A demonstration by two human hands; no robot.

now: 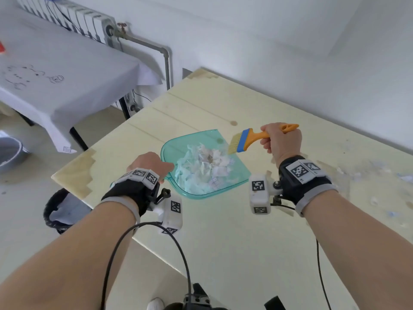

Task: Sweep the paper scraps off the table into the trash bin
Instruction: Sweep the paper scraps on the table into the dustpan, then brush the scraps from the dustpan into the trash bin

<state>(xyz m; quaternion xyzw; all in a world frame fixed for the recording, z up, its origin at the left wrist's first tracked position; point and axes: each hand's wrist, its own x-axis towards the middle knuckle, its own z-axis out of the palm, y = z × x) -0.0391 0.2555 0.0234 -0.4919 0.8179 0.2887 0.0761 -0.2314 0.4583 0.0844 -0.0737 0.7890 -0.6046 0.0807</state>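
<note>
A clear teal dustpan (237, 173) lies over the pale yellow table (223, 224), filled with a heap of crumpled paper scraps (205, 164). My left hand (149, 163) grips the dustpan at its left rear edge. My right hand (281, 142) holds an orange brush (248, 139) with a blue band, its bristles just above the pan's right side. Small scraps (380, 173) still lie scattered on the table to the right. The black-rimmed trash bin (60, 211) stands on the floor below the table's left corner.
A second table under a white cloth (67, 72) stands at the left, a radiator (73, 16) behind it. A grey bucket (11, 153) sits on the floor at the far left. Cables hang from both wrist units.
</note>
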